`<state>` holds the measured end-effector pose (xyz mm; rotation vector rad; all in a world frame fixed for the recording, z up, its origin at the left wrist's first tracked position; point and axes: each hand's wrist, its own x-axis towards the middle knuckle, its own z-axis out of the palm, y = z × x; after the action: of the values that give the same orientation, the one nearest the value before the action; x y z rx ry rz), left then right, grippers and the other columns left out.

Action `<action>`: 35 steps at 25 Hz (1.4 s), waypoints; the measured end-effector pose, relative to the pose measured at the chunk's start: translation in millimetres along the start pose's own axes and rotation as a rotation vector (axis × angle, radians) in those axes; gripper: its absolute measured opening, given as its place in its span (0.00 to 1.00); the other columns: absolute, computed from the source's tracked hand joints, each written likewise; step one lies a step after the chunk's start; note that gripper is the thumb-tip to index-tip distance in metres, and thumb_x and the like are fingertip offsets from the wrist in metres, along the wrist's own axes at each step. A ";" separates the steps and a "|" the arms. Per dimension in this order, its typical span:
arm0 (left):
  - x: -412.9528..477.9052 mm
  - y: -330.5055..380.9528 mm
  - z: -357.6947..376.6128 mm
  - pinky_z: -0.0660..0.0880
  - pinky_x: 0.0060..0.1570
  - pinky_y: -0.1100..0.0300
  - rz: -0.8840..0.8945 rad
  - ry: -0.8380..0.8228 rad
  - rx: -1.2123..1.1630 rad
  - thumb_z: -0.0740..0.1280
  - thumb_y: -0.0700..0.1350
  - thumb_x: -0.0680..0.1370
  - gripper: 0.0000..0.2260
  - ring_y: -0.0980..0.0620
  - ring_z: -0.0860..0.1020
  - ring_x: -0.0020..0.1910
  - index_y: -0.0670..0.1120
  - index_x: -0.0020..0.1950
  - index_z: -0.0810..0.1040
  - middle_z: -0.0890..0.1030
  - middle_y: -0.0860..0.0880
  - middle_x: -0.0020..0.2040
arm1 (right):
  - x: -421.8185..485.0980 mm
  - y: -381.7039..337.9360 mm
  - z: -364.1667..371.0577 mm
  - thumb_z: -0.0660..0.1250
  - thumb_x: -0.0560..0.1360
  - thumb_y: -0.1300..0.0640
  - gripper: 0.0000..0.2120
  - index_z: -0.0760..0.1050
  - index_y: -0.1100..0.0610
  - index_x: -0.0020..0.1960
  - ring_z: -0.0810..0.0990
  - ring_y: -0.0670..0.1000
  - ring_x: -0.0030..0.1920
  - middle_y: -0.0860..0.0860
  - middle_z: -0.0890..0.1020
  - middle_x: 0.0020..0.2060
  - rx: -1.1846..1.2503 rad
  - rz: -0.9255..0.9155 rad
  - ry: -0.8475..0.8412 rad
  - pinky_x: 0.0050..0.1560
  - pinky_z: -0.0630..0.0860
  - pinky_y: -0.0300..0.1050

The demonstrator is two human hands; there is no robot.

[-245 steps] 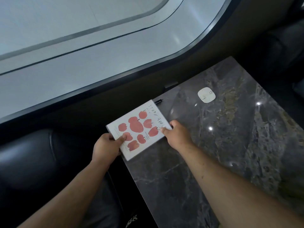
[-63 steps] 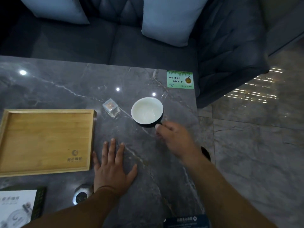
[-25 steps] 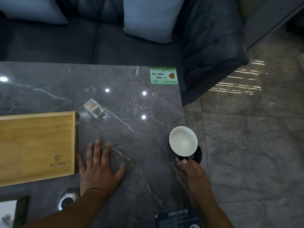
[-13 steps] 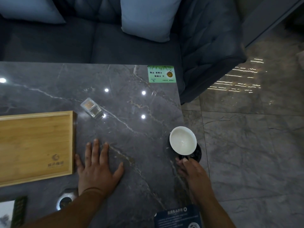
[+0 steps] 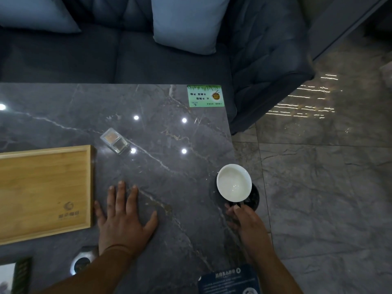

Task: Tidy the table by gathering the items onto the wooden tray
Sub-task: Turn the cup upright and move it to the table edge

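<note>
Our left hand (image 5: 124, 217) lies flat with fingers spread on the tabletop (image 5: 169, 145) just right of the tray (image 5: 42, 192), while our right hand (image 5: 247, 224) pinches the near rim of the white bowl (image 5: 234, 183) at the tabletop's right edge. Farther off, a small glass jar (image 5: 114, 141) stands near the tray's far corner, and a green card (image 5: 205, 96) lies at the far right corner.

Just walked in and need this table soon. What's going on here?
A person is tidying the marble table. Their right hand holds a white bowl at the table's right edge, above a dark round opening. The left hand lies flat on the table. The wooden tray is empty; a small glass container and a green card are not on it.
</note>
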<state>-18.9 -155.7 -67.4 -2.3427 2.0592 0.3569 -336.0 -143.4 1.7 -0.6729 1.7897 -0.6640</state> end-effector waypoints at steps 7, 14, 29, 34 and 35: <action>-0.3 1.4 -2.8 0.41 0.79 0.36 -0.010 0.001 -0.009 0.60 0.72 0.71 0.43 0.43 0.49 0.84 0.50 0.81 0.61 0.57 0.44 0.84 | 4.1 2.4 1.0 0.65 0.78 0.45 0.09 0.83 0.45 0.45 0.83 0.60 0.56 0.54 0.85 0.51 0.012 0.046 -0.010 0.63 0.76 0.65; 1.9 -0.2 0.2 0.36 0.79 0.40 -0.005 0.012 0.001 0.59 0.73 0.72 0.43 0.47 0.44 0.84 0.51 0.81 0.61 0.57 0.45 0.84 | 7.8 3.3 5.3 0.66 0.68 0.35 0.13 0.84 0.40 0.44 0.84 0.58 0.56 0.51 0.86 0.49 0.012 0.076 0.002 0.63 0.77 0.65; 2.3 -0.2 -1.3 0.40 0.79 0.37 0.020 -0.007 -0.023 0.56 0.74 0.74 0.42 0.43 0.47 0.84 0.50 0.81 0.60 0.54 0.44 0.85 | -34.4 6.9 13.8 0.67 0.79 0.50 0.24 0.67 0.49 0.73 0.84 0.52 0.48 0.50 0.85 0.48 -0.149 0.099 0.176 0.51 0.80 0.55; 1.1 4.6 -16.8 0.42 0.77 0.32 0.024 -0.180 -0.057 0.52 0.73 0.75 0.43 0.42 0.42 0.84 0.50 0.83 0.55 0.47 0.44 0.86 | -61.2 0.2 30.6 0.68 0.79 0.52 0.23 0.69 0.51 0.73 0.77 0.52 0.59 0.53 0.79 0.67 -0.318 0.137 0.122 0.60 0.71 0.47; 4.0 4.1 -24.9 0.45 0.77 0.32 0.035 -0.231 -0.060 0.54 0.73 0.74 0.43 0.41 0.42 0.84 0.50 0.83 0.53 0.46 0.44 0.86 | -67.1 -3.0 36.3 0.68 0.79 0.52 0.25 0.68 0.51 0.74 0.77 0.54 0.62 0.53 0.78 0.68 -0.386 0.126 0.088 0.63 0.71 0.48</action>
<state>-18.3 -164.0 -43.3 -2.1788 2.0089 0.6638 -282.3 -101.6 36.4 -0.7870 2.0471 -0.2667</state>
